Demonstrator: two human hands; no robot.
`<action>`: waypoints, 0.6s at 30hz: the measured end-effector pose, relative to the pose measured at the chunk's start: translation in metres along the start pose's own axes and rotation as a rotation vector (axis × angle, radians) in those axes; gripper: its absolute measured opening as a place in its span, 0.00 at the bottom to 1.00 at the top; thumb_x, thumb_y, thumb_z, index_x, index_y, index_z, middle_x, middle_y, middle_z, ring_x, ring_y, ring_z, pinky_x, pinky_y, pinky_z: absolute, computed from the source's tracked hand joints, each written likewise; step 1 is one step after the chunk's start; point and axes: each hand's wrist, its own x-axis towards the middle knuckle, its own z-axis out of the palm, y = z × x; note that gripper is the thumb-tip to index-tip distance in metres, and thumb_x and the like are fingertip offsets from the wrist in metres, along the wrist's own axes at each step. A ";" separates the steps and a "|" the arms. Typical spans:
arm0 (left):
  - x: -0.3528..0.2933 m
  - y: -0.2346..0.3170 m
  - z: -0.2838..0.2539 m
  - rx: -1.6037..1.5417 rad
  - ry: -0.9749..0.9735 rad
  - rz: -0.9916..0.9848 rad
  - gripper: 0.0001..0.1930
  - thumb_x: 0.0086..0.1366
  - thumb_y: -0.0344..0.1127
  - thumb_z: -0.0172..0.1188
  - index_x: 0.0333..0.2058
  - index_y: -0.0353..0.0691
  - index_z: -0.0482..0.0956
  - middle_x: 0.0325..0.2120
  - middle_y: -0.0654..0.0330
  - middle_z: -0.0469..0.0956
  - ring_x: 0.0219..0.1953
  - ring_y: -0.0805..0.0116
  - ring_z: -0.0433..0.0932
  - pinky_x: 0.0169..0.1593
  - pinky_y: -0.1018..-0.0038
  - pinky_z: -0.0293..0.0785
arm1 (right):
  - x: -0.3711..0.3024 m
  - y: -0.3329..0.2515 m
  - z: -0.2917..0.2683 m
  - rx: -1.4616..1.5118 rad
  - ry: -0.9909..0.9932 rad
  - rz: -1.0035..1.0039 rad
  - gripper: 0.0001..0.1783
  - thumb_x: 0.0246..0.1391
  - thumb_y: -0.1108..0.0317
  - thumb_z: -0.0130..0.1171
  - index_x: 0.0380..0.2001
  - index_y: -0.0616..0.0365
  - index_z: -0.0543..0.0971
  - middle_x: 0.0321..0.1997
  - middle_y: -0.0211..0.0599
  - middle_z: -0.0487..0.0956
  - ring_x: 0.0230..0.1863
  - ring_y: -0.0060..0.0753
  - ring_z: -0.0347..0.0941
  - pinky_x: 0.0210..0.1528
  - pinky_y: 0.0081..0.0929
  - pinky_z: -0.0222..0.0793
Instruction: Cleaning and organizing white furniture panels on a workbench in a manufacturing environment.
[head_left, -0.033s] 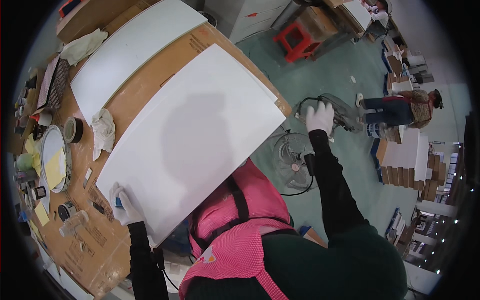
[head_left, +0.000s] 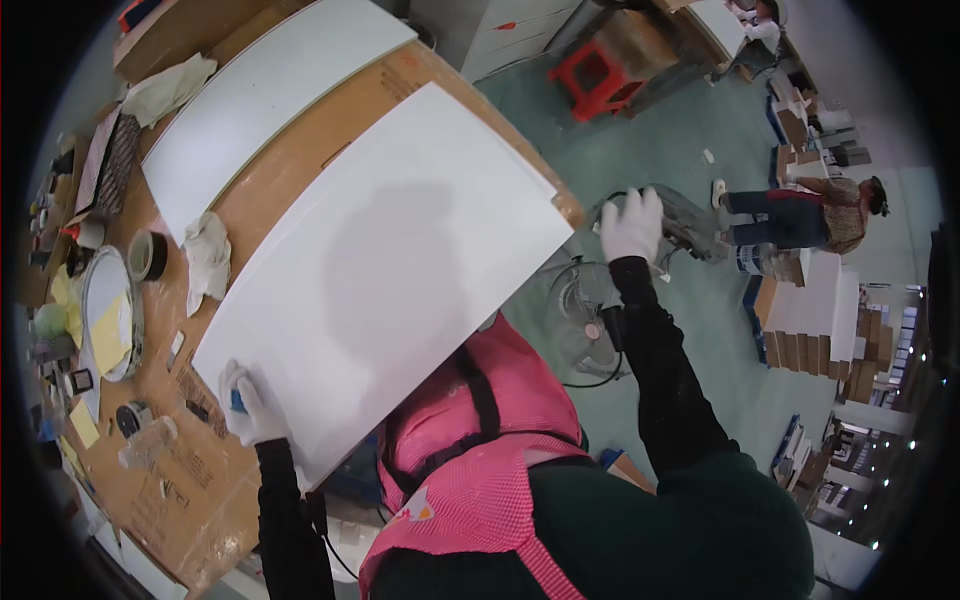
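A large white panel [head_left: 400, 260] lies across the workbench, my head's shadow falling on it. At the panel's near left end, my left hand [head_left: 250, 405], in a white glove, closes round a small blue object [head_left: 237, 400]; the fingers hide most of it, so I cannot tell its kind. My right hand [head_left: 634, 228], also gloved in white, hangs in the air just beyond the panel's right corner. Its fingers are spread and nothing is in them. A second white panel [head_left: 270, 100] rests farther back on the bench.
The cardboard-covered bench [head_left: 200, 500] carries a crumpled cloth [head_left: 207, 262], a roll of tape [head_left: 148, 256], a clear bottle [head_left: 148, 443] and a round tray [head_left: 90, 290]. A floor fan [head_left: 585, 320] stands by the bench's right side. Beyond are a red stool [head_left: 590, 80] and another person [head_left: 800, 215].
My right hand has shifted slightly left, toward the panel's corner. My left hand stays at the panel's left end with the small blue object.
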 end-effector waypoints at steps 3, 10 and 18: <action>0.000 -0.023 -0.007 -0.087 0.070 -0.019 0.12 0.67 0.35 0.55 0.39 0.29 0.77 0.46 0.49 0.77 0.50 0.59 0.74 0.55 0.67 0.69 | -0.004 -0.129 -0.046 0.290 -0.085 -0.411 0.27 0.43 0.61 0.60 0.47 0.62 0.70 0.51 0.56 0.67 0.52 0.56 0.62 0.54 0.47 0.57; 0.006 -0.008 0.012 -0.144 0.052 -0.074 0.12 0.65 0.37 0.57 0.37 0.31 0.79 0.46 0.52 0.77 0.49 0.63 0.75 0.55 0.69 0.68 | -0.129 -0.271 -0.050 0.585 -0.339 -0.845 0.35 0.47 0.54 0.58 0.56 0.62 0.68 0.61 0.53 0.62 0.65 0.58 0.52 0.69 0.56 0.40; 0.005 -0.013 0.004 -0.124 0.081 -0.077 0.14 0.64 0.36 0.58 0.41 0.30 0.79 0.45 0.56 0.79 0.48 0.70 0.76 0.55 0.74 0.67 | -0.283 -0.310 -0.122 0.934 -0.504 -1.606 0.21 0.52 0.63 0.53 0.50 0.58 0.73 0.59 0.42 0.69 0.64 0.41 0.61 0.66 0.33 0.57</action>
